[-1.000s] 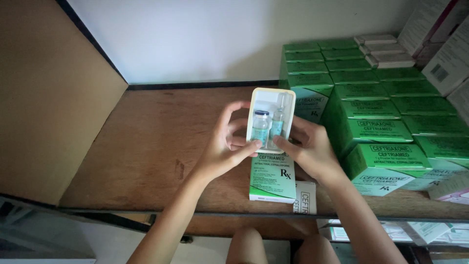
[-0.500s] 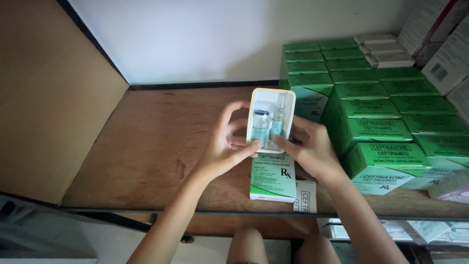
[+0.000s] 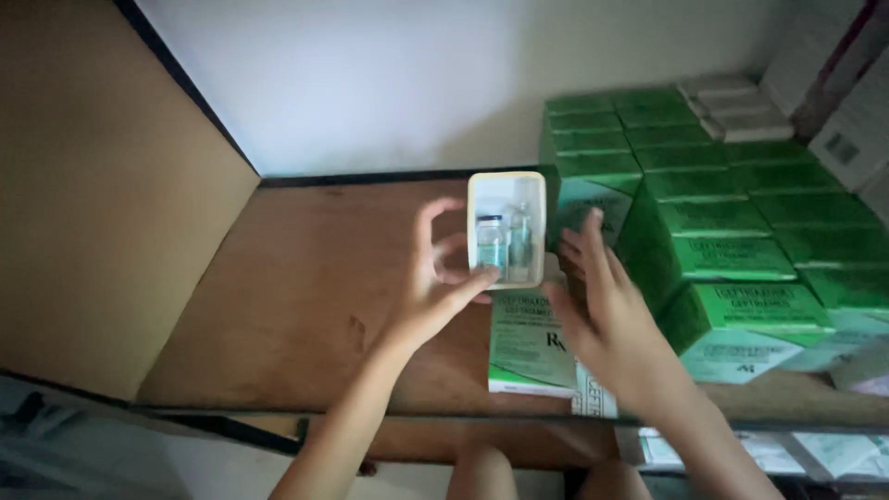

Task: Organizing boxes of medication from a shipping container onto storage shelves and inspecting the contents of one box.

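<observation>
My left hand (image 3: pixel 435 282) holds a small white plastic tray (image 3: pixel 507 190) upright by its lower left edge, thumb on the front. Two little glass vials (image 3: pixel 504 243) with pale green labels sit in the tray. My right hand (image 3: pixel 607 310) hovers just to the right of the tray, fingers spread, touching nothing that I can see. Below the tray a green and white carton (image 3: pixel 531 344) lies flat on the wooden shelf (image 3: pixel 306 287).
Several green and white cartons (image 3: pixel 722 231) are stacked in rows on the right of the shelf. White boxes (image 3: pixel 741 106) stand behind them, more lean at the far right. A brown side panel (image 3: pixel 93 204) closes the left. Another carton (image 3: pixel 593 398) lies at the shelf's front edge.
My right hand has let go of the tray and pulled back to the right, fingers opening. The left hand alone keeps the tray. The view has shifted slightly and is blurred.
</observation>
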